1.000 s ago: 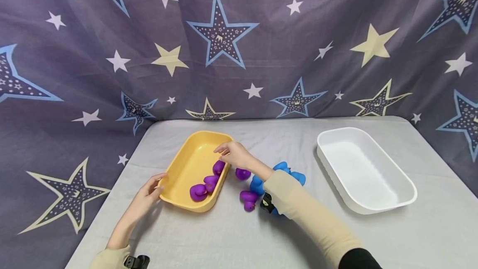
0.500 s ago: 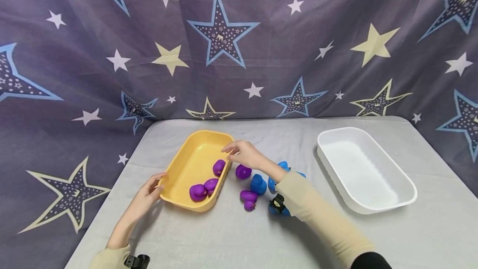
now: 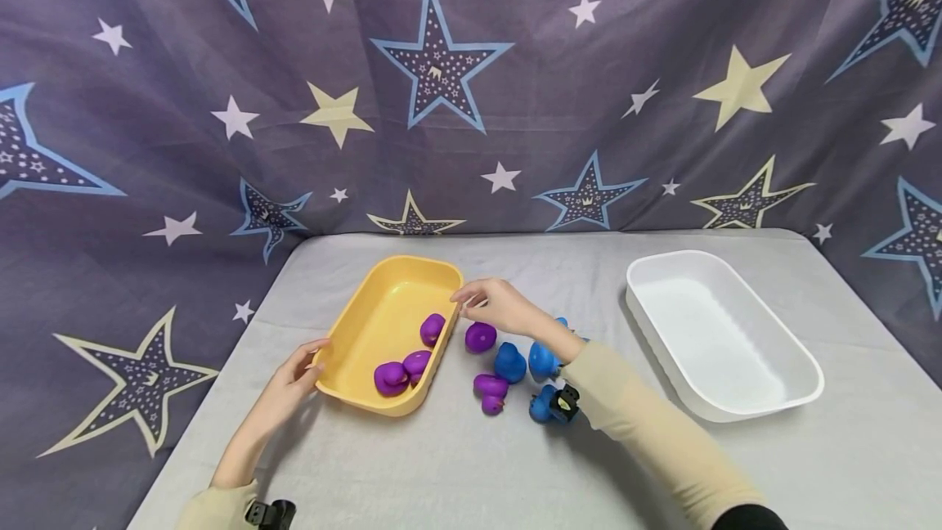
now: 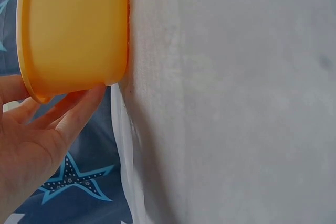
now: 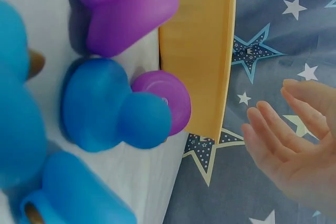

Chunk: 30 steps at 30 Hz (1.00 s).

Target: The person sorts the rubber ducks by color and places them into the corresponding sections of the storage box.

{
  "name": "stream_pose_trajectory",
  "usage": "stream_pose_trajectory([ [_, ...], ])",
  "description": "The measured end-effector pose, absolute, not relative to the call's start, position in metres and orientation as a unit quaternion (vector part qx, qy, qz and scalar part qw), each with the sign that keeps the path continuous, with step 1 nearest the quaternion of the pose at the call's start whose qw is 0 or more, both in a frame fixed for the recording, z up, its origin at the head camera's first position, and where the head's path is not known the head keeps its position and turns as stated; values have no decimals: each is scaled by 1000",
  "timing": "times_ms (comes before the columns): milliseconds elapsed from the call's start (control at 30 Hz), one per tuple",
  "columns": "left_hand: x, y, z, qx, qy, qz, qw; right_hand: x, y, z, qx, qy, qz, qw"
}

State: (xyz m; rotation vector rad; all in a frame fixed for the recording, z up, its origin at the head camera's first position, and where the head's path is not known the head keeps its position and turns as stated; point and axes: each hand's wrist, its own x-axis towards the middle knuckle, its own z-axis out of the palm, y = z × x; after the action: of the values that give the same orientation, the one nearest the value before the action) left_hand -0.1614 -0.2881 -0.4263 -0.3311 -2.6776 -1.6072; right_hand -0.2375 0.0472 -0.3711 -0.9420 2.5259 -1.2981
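Observation:
A yellow tray [image 3: 346, 334] stands on the left of the table with several purple rubber ducks [image 3: 391, 379] inside. My left hand [image 3: 290, 383] holds the tray by its left side near the front corner; in the left wrist view its fingers lie around the wall and rim. Just past the tray's right rim hovers my right hand [image 3: 496, 305], fingers loosely bent and holding nothing. Below that hand a purple duck [image 3: 481, 338] lies on the cloth, with another purple duck [image 3: 491, 393] nearer the front. Several blue rubber ducks [image 3: 510, 362] sit beside them, some partly hidden by the right forearm.
A white tray [image 3: 724, 338] stands on the right side of the table. Pale cloth [image 3: 412, 473] covers the tabletop. Behind it hangs a dark curtain [image 3: 515, 88] printed with stars.
My right hand has moved right, from over the yellow tray to outside its right rim, uncovering more of the blue ducks. My left hand has stayed at the tray.

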Motion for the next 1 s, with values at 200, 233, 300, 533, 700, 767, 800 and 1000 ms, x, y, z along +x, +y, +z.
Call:
stream_pose_trajectory([
  [200, -162, -288, -426, -108, -852, -513, 2, -238, 56, -371, -317, 848, -418, 74],
  [233, -162, -288, -426, -109, -851, -513, 3, -238, 58, -371, -317, 849, -417, 75],
  [300, -162, -288, -426, -110, -851, -514, 2, -238, 60, -372, -315, 851, -414, 73],
  [533, -161, -288, -426, -107, -851, -513, 3, -239, 65, -375, -306, 855, -410, 87],
  [700, -161, -288, -426, -109, -851, -514, 3, -241, 67, -378, -315, 854, -403, 96],
  [767, -161, -288, -426, -110, -850, -515, 2, -242, 68, -379, -317, 854, -400, 98],
  [800, -161, -288, -426, -110, -850, -515, 3, -243, 69, -380, -318, 854, -399, 100],
  [1000, -161, -288, -427, -110, -851, -513, 7, -245, 70, -384, -313, 855, -395, 119],
])
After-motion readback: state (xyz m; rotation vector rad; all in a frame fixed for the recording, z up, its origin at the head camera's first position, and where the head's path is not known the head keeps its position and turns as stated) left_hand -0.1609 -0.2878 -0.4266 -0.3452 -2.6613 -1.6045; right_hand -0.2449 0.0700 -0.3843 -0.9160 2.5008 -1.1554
